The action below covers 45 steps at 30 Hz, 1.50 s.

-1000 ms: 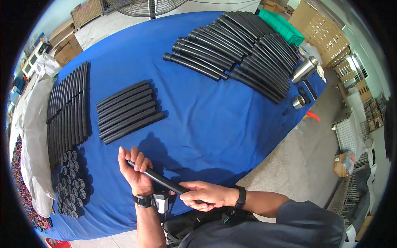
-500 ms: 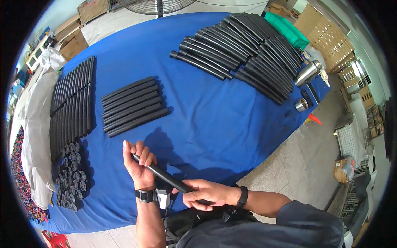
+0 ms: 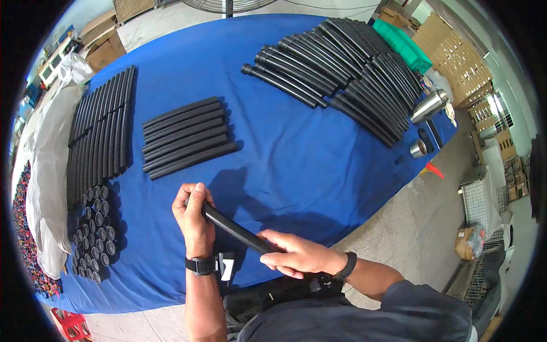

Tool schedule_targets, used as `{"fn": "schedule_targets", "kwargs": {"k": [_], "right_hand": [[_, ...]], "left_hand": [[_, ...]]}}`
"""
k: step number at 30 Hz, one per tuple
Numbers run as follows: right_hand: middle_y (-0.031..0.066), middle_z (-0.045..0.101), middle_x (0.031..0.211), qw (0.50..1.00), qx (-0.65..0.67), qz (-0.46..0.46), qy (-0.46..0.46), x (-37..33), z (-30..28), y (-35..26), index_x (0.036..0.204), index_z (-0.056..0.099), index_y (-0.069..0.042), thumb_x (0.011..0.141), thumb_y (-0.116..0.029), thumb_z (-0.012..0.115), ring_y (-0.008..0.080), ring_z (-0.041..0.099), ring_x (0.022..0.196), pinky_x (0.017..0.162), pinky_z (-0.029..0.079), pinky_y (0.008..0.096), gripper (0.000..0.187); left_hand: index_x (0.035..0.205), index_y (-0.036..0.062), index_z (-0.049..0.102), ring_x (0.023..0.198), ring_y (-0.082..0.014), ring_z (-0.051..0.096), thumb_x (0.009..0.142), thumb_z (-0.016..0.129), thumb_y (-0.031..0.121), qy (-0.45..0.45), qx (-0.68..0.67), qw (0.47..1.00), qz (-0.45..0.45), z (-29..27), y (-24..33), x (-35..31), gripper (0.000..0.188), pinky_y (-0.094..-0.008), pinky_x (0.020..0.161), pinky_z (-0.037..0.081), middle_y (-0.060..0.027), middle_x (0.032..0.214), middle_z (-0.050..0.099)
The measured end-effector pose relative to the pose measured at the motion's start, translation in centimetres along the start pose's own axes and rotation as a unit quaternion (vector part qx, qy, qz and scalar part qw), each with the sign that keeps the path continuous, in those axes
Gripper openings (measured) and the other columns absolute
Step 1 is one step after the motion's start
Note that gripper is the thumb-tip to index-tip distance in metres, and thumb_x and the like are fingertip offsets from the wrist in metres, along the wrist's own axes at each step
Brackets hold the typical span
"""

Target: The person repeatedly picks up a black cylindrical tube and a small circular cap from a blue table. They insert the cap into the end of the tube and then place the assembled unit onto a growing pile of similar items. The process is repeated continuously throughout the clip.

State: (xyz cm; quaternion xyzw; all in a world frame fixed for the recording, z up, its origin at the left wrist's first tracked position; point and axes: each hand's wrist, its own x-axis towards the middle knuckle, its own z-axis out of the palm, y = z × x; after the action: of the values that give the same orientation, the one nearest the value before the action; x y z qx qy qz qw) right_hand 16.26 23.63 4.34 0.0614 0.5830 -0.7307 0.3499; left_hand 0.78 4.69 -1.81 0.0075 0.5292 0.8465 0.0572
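A black tube (image 3: 236,229) slants between my hands, low over the near side of a blue-covered table. Its upper left end sits in my closed left hand (image 3: 194,218), the thumb raised over the fingers; that tip is hidden. My right hand (image 3: 296,254) grips the lower right end, fingers and thumb along it, covering the tip. Just beyond my left hand lies a row of several similar black tubes (image 3: 185,137). To the left stands a cluster of short round black caps (image 3: 94,236), with light rings on their faces.
More tubes (image 3: 102,122) lie at the left edge, and a large stack of black tubes (image 3: 342,60) fills the far right. Beside that stack are a green crate (image 3: 401,45), a steel flask (image 3: 428,106) and a metal cup (image 3: 417,149). White sheeting (image 3: 48,171) hangs along the left.
My left thumb has come up over the tube's end. My right hand has shifted slightly right and its fingers have straightened. The view has moved a little.
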Motion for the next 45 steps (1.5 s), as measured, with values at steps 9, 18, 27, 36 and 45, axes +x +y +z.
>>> {"fn": "schedule_targets", "kwargs": {"k": [9, 18, 27, 36, 45], "right_hand": [[0.0112, 0.069, 0.092, 0.992, 0.119, -0.028, 0.021, -1.3, -2.0, -1.9, 0.145, 0.049, -0.005, 0.109, -0.033, 0.055, 0.0134, 0.066, 0.065, 0.047, 0.046, 0.0247, 0.046], [0.008, 0.068, 0.09, 0.93, -0.304, -0.165, 0.126, -0.1, -2.7, -1.1, 0.13, 0.055, -0.004, 0.106, -0.031, 0.059, 0.0096, 0.062, 0.057, 0.042, 0.043, 0.0238, 0.036], [0.0154, 0.065, 0.087, 0.837, -0.473, -0.222, 0.162, 0.9, -3.8, -1.3, 0.113, 0.055, -0.003, 0.102, -0.029, 0.062, 0.0354, 0.066, 0.073, 0.064, 0.052, 0.0465, 0.03], [0.0163, 0.059, 0.104, 0.708, -0.56, -0.341, 0.26, 2.5, -9.9, -7.7, 0.113, 0.064, 0.0, 0.086, -0.012, 0.076, 0.0357, 0.06, 0.098, 0.088, 0.051, 0.044, 0.032], [0.0197, 0.063, 0.106, 0.487, -0.663, -0.315, 0.473, 6.9, -30.8, -16.9, 0.118, 0.064, 0.003, 0.089, -0.016, 0.074, 0.0377, 0.063, 0.103, 0.09, 0.051, 0.045, 0.036]], "left_hand": [[0.093, 0.0057, 0.065, 0.065, -0.0074, 0.051, 0.095, 0.073, 0.014, 0.008, -0.028, 0.999, -0.02, 0.4, 0.4, -0.4, 0.012, -0.0234, 0.059, 0.04, -0.0017, 0.075, 0.06], [0.126, 0.0065, 0.055, 0.056, -0.0047, 0.048, 0.096, 0.073, 0.017, 0.004, -0.018, 0.999, -0.042, 1.1, 0.5, -0.3, 0.037, -0.0182, 0.044, 0.035, -0.0023, 0.081, 0.061], [0.145, 0.0064, 0.046, 0.063, -0.0101, 0.056, 0.087, 0.082, 0.013, -0.042, -0.073, 0.995, -0.052, 1.6, 0.7, -0.5, 0.069, -0.0234, 0.051, 0.045, -0.0085, 0.088, 0.067], [0.156, 0.0069, 0.036, 0.109, -0.027, 0.068, 0.083, 0.086, 0.022, -0.104, -0.161, 0.98, -0.044, 2.3, 1.2, -1.2, 0.09, -0.0384, 0.083, 0.062, -0.0207, 0.14, 0.057], [0.144, 0.0019, 0.054, 0.126, -0.0271, 0.06, 0.088, 0.082, 0.025, -0.209, -0.034, 0.971, -0.109, 1.9, 0.7, -0.3, 0.067, -0.0422, 0.094, 0.057, -0.0179, 0.143, 0.058]]}}
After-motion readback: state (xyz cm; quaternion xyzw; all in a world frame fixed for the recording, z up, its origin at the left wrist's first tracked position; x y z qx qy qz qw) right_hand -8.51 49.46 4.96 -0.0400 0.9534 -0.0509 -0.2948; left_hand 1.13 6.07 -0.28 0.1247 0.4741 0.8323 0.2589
